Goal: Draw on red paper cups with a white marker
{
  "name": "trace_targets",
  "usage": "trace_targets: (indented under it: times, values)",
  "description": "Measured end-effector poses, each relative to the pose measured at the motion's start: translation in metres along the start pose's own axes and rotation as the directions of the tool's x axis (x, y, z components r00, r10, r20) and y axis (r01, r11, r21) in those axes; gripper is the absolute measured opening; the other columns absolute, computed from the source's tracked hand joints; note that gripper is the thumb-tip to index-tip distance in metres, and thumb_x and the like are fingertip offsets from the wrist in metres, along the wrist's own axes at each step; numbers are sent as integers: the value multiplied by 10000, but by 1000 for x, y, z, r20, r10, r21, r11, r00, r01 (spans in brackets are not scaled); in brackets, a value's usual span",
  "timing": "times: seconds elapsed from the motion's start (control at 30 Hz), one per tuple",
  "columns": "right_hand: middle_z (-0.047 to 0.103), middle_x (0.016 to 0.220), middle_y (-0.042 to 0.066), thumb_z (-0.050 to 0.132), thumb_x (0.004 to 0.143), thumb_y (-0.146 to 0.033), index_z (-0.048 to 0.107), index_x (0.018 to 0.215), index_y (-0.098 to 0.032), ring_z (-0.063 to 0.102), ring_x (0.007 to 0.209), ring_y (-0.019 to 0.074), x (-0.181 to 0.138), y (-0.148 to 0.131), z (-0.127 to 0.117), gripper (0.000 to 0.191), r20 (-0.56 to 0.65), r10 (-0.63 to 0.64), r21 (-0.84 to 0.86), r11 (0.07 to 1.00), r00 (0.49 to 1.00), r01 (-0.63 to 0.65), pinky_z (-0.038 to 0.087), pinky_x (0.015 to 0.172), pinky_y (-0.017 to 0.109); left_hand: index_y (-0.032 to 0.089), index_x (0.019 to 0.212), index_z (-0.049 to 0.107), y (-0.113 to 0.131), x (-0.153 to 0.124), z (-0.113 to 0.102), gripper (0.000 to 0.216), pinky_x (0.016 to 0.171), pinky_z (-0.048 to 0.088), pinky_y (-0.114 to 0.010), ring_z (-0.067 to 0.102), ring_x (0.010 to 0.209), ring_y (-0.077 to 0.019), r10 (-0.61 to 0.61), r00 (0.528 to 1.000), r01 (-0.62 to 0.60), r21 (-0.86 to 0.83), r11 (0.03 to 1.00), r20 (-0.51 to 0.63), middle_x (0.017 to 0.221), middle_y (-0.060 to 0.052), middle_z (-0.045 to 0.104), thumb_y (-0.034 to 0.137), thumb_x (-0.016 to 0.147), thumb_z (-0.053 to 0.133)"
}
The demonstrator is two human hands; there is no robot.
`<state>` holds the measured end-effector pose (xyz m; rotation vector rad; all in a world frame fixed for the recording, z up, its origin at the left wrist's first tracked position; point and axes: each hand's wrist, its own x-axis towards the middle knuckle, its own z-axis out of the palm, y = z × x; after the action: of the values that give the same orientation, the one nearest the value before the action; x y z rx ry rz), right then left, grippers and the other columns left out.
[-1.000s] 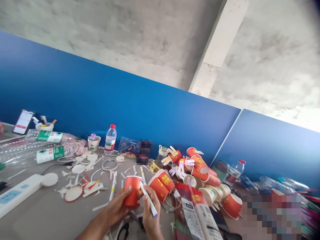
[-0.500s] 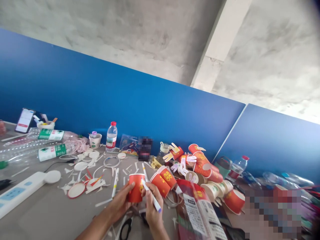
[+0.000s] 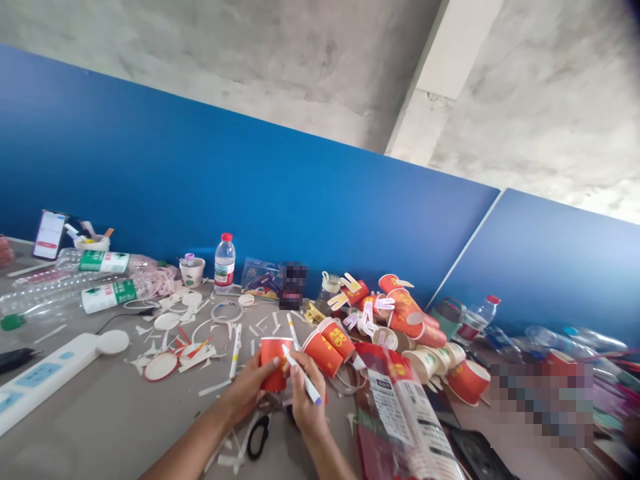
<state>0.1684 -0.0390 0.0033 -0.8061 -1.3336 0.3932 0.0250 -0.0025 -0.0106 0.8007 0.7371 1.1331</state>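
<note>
A red paper cup is gripped by my left hand, its fingers wrapped round the cup's left side. My right hand is closed on a white marker with a purple end. The marker's upper tip meets the cup's right side near the rim; I cannot tell whether it is marking. Just beyond my right hand lie stacked red paper cups. Below the cup, on the table, are black-handled scissors, partly hidden by my right hand.
Paper scraps and cut rings litter the table on the left, near a white power strip. A water bottle stands at the back. To the right are a pile of cups with paper ears and a plastic cup sleeve.
The camera view has shifted slightly, showing more of the table. The cup is turned or tilted a little in my left hand, while the marker stays against its right side.
</note>
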Motion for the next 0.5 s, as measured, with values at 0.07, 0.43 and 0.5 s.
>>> trace_targets:
  times: [0.07,0.43,0.5]
  values:
    - [823,799,40,605,1184,-643,884,1041,-256,744,671,218,0,1,0,498,-4,10,-13,1000,1000,-10,612,639,326,218,1054,840,2,-2,1,636,870,657,-376,821,878,-272,-6,1000,6,2,1000,-4,914,-71,875,532,610,1172]
    - [743,695,10,596,1165,-687,819,917,-239,665,597,205,1,4,-8,558,-4,113,-50,992,994,-113,562,587,331,184,1153,847,1,2,-2,619,864,663,-375,841,924,-288,-19,999,17,-52,999,-29,1018,-112,898,399,658,1152]
    - [735,687,8,618,1157,-685,808,916,-236,667,603,205,3,4,-9,544,-20,116,-28,993,993,-117,573,602,334,175,1127,847,4,1,-4,581,818,645,-365,828,893,-286,-29,999,28,-50,998,-17,1010,-118,896,385,673,1142]
